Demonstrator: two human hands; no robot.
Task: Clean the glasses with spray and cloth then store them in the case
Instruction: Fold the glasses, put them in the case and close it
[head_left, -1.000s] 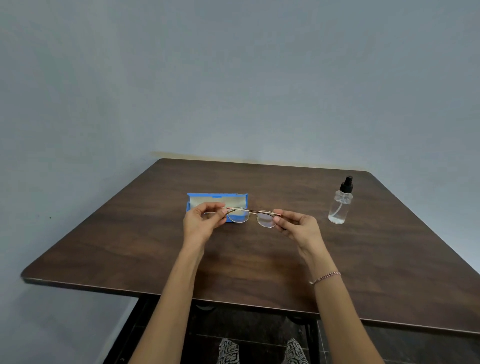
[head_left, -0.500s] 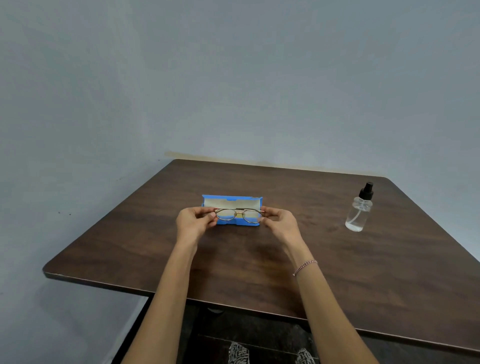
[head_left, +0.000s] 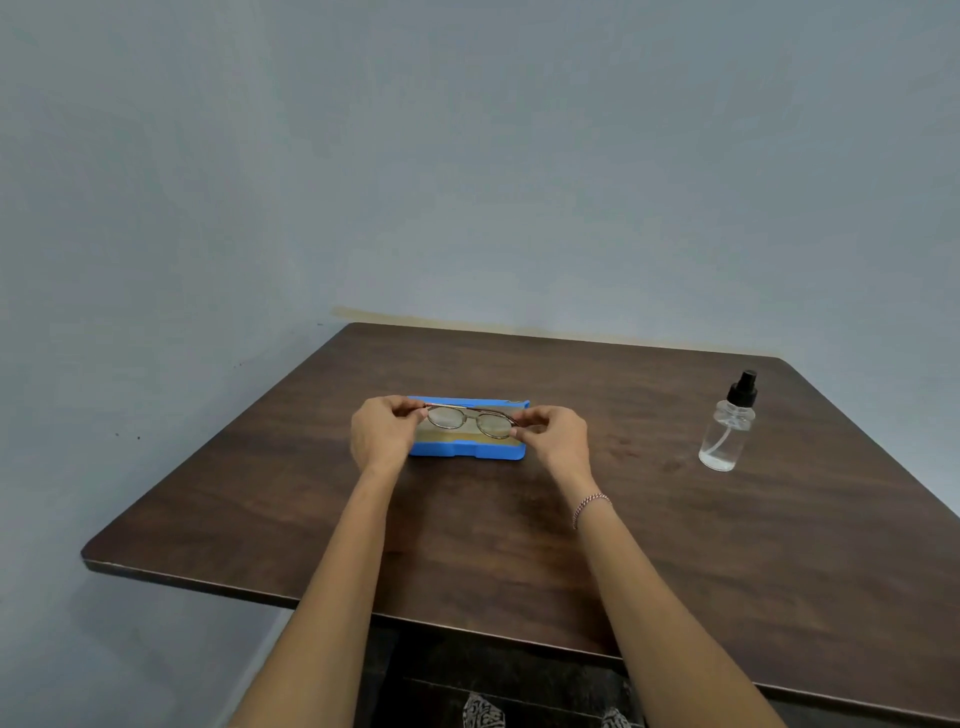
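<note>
My left hand and right hand each pinch one end of the folded glasses, so the frame's long axis runs straight between my grips. Directly beneath and just beyond them lies the open blue case, its length parallel to the frame. The spray bottle stands well off to my right.

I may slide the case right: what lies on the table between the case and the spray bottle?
Only bare wood of the table between blue case and spray bottle, per the head view.
</note>
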